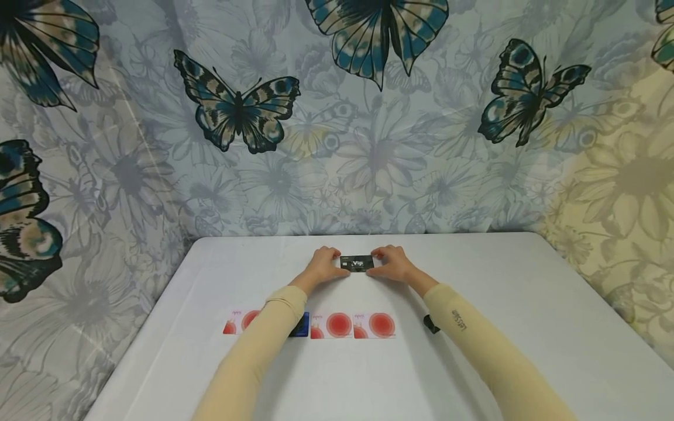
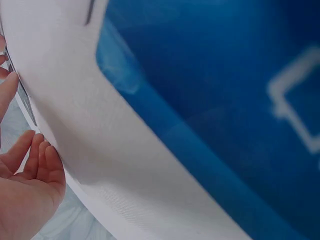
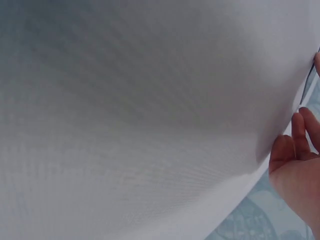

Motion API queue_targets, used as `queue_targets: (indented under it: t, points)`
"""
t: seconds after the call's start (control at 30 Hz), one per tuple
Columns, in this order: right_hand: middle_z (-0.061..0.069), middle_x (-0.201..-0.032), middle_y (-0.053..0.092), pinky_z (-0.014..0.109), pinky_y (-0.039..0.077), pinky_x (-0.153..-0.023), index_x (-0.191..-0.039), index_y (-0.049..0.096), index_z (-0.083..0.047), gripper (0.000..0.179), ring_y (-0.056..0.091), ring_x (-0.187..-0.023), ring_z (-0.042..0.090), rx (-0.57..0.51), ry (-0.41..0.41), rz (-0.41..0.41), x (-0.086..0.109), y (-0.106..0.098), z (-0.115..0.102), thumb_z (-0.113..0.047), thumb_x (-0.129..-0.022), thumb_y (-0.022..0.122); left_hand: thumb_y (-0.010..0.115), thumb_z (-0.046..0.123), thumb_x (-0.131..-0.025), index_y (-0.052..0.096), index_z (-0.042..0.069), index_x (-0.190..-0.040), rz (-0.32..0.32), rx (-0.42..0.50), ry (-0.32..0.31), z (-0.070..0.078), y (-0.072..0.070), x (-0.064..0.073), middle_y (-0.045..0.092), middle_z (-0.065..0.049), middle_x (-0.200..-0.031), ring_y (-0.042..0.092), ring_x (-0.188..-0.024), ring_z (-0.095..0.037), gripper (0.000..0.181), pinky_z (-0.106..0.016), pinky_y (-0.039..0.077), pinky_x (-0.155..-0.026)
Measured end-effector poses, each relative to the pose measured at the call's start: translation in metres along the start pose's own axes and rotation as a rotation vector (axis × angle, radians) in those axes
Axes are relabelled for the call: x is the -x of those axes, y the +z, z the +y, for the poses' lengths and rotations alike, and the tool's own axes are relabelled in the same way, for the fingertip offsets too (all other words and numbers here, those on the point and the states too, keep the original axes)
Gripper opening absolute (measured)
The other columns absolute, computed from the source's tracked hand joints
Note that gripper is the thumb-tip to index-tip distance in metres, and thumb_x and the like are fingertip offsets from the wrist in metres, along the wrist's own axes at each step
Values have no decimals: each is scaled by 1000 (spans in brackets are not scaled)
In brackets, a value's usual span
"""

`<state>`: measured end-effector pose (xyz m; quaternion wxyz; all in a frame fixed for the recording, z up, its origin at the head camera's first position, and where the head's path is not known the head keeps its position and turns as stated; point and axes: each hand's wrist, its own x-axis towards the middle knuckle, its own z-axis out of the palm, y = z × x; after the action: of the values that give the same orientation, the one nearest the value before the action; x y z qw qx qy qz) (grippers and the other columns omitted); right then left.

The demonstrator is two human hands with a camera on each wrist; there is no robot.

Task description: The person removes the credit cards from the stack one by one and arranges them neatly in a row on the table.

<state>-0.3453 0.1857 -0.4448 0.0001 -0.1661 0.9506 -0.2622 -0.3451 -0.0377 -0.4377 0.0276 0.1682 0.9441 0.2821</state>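
Observation:
At the far side of the table, a black card marked "Vip" [image 1: 357,264] lies between my two hands. The left hand [image 1: 322,266] has its thumb and fingers on the card's left end. My right hand [image 1: 394,264] pinches the opposite end, thumb toward me. In the left wrist view the card shows only as a thin dark edge [image 2: 25,102] beside the left hand [image 2: 35,185]. The right wrist view catches the right hand [image 3: 297,160] at the frame's right side, with bent fingers by the card's edge.
Nearer me, red-and-white cards [image 1: 331,325] lie in a row with a blue card [image 1: 301,326], which my left sleeve partly covers. A small black object [image 1: 431,324] sits by my right sleeve. Behind the white table [image 1: 474,257] hangs a butterfly-patterned cloth [image 1: 379,175].

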Motion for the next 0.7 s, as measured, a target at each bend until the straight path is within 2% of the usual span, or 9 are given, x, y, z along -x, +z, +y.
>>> queue_targets:
  t: [0.23,0.53,0.7]
  points:
    - [17,-108,59,51,38,-94,-123,62,0,53,45,-105,36,-12,13,-17,0,1,0,-29,-82,78,78,29,-84,59,-1,-127,-31,-6,-5,-1,1,1,55,-15,-117,48,-114,-32,56,-41,38,-101]
    - [16,-107,58,51,37,-94,-122,63,-2,49,44,-104,36,-49,12,-24,-3,2,5,-30,-84,77,77,28,-84,62,1,-123,-11,9,7,-5,3,-2,55,-13,-112,49,-109,-30,50,-40,39,-99]
    - [13,-99,57,48,39,-87,-115,65,-4,50,45,-97,34,-68,-68,7,-4,1,10,-41,-82,76,78,28,-84,62,1,-121,-12,21,4,-7,3,-6,55,-13,-113,49,-111,-29,49,-40,39,-100]
